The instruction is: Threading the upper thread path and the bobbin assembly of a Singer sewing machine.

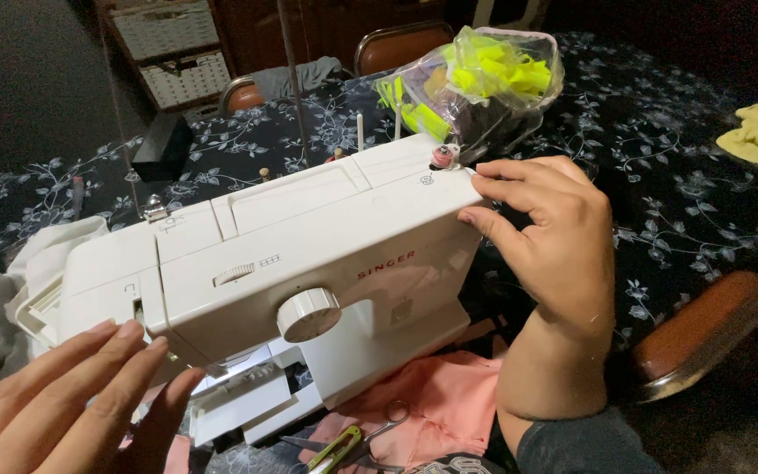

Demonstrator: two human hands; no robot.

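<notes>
Dark floral cloth covers the desk [677, 202], dim room behind. Our right hand [547, 230] sits at the right end of the white sewing machine [309, 254]: fingers [504, 170] loosely curled, tips touching the top corner just beside the red bobbin [441, 157] on its winder, gripping nothing we can see. Our left hand [63, 399] is bottom left, fingers spread flat near the needle end, holding nothing; cut off by the frame edge. Machine sits mid-desk, tilted. Pink fabric [449, 404] lies under its base, scissors [379, 430] and a green snipper [337, 448] on it, partly cut off. Clear plastic bag [484, 83] behind the machine holds neon-yellow strips plus something dark we can't make out. Wicker baskets [173, 53] top left, contents not visible. Needle area hidden by our left hand.
</notes>
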